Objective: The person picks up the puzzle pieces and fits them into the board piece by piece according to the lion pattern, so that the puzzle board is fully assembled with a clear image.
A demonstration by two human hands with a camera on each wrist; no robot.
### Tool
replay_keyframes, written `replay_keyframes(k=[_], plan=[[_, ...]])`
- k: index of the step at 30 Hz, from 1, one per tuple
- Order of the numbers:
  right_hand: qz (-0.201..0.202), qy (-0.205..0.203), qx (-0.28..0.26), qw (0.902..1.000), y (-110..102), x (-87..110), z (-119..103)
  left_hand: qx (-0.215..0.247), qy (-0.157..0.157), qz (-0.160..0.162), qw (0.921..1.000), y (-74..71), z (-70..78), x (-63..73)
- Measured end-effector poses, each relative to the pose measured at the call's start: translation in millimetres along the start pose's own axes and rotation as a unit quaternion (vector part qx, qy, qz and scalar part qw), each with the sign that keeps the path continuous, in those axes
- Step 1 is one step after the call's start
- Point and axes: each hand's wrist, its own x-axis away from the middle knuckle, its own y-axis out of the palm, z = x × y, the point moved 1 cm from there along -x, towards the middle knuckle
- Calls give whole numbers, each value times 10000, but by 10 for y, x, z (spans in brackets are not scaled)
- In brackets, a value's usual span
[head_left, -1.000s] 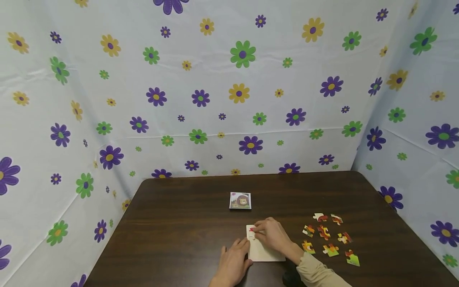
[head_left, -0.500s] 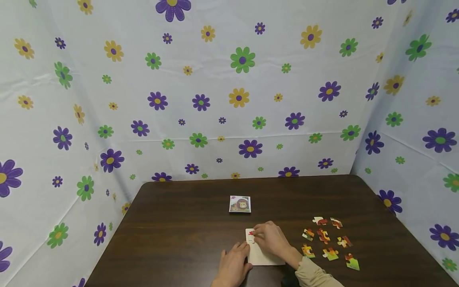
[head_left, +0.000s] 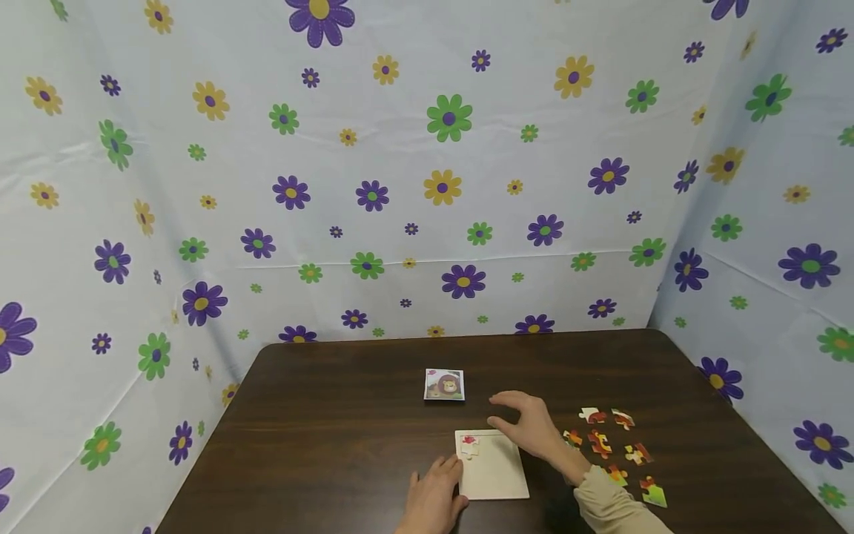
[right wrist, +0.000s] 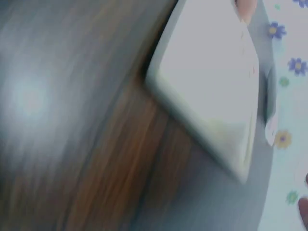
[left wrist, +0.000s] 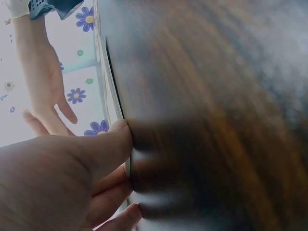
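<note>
A pale square puzzle board (head_left: pixel 497 471) lies on the dark wooden table, with one white-and-red jigsaw piece (head_left: pixel 470 446) in its far left corner. My left hand (head_left: pixel 434 495) rests at the board's left edge. In the left wrist view its thumb (left wrist: pixel 113 142) and fingertips touch that edge, low against the table. My right hand (head_left: pixel 528 426) is raised over the board's far right corner, thumb and fingers apart and holding nothing. Several loose jigsaw pieces (head_left: pixel 600 444) lie to the right, some partly hidden behind the right hand and sleeve.
A small picture card with a lion (head_left: pixel 444 385) lies beyond the board. The table (head_left: pixel 320 437) ends at a flowered cloth backdrop (head_left: pixel 394 148) behind and on both sides. A dark object (head_left: pixel 563 512) sits beside the right sleeve near the front.
My right hand has let go of the piece in the board's corner and moved right and away, uncovering the board. The left hand keeps its place at the edge. The view tilted slightly.
</note>
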Motion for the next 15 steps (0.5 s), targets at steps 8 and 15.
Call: replay_keyframes(k=[8, 15], plan=[[49, 210, 160, 9996, -197, 102, 357, -48, 75, 78, 9999, -5, -6, 9], [-94, 756, 648, 9950, -453, 185, 698, -181, 93, 127, 9997, 13, -10, 16]])
